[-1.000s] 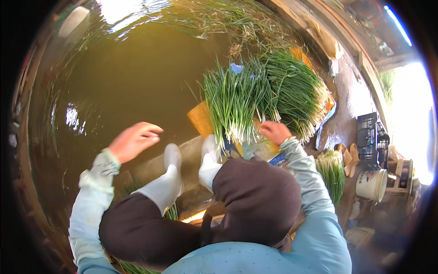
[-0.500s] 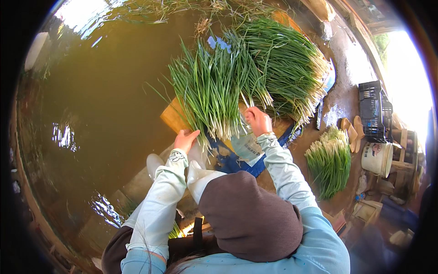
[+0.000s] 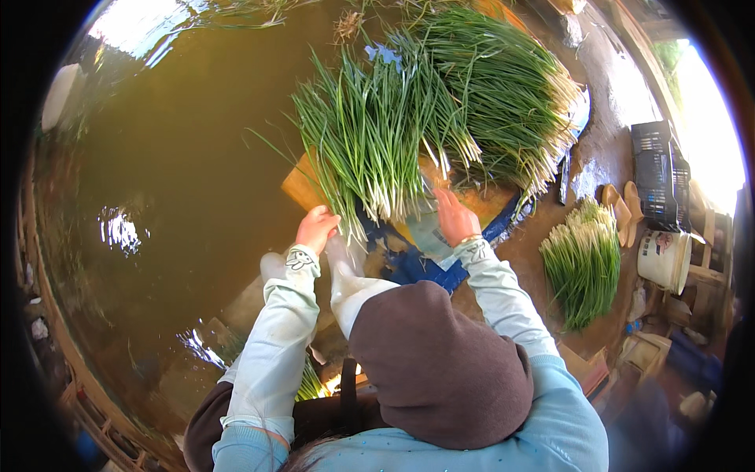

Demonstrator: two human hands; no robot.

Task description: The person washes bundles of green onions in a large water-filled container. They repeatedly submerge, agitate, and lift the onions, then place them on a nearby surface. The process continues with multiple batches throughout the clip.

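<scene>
A loose pile of chives [image 3: 358, 149], long green leaves with white stalk ends toward me, lies over an orange board [image 3: 303, 185]. My left hand [image 3: 317, 229] is at the pile's lower left corner, its fingers closed around a few outer stalk ends. To the right, my right hand [image 3: 456, 218] is just below a small clump of white ends, with its fingers stretched out and nothing visibly held. Between the hands, a clear plastic bag [image 3: 429, 236] lies on a blue sheet [image 3: 409, 263]. A larger heap of chives [image 3: 503, 102] lies behind, on the right.
Murky brown water [image 3: 189, 157] spreads across the left. On the wet floor at right are another chive bundle [image 3: 582, 271], tan slippers [image 3: 625, 212], a black crate [image 3: 661, 173] and a white bucket [image 3: 664, 259]. A brown-covered knee [image 3: 436, 366] rises in front of me.
My right hand has dropped slightly away from the stalk ends, and its fingers have gone from bent to stretched out. My left hand stays at the pile's corner. The view has shifted a little.
</scene>
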